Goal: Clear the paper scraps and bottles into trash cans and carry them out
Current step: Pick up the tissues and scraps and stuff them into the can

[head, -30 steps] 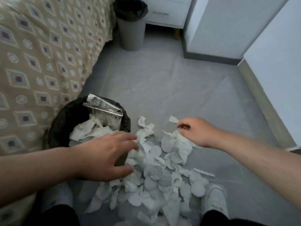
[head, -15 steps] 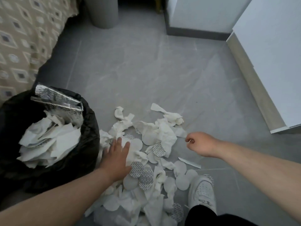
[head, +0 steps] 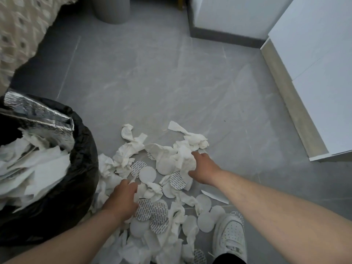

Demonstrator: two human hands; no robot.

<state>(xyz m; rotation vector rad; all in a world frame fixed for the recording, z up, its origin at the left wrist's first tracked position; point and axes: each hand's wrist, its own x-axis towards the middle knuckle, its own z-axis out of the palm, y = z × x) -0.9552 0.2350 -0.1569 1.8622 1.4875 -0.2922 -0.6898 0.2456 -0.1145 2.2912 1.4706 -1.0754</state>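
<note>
A pile of white paper scraps [head: 160,164], crumpled tissues and round pads, lies on the grey floor in front of me. My left hand [head: 121,200] rests on the pile's left side, fingers curled into the scraps. My right hand [head: 202,168] presses on the right side of the pile, fingers closing around a crumpled tissue. To the left stands a trash can lined with a black bag [head: 80,168]; it holds white paper and a silver foil wrapper [head: 38,116]. No bottles are in view.
A second grey trash can [head: 110,10] stands at the back by a patterned bedspread [head: 19,31]. White cabinets [head: 314,73] line the right side. My white shoe [head: 229,237] is at the pile's lower right edge.
My right hand moved left onto the pile and spread over a tissue. My left hand slid down and curled into the scraps. The camera tilted lower.
</note>
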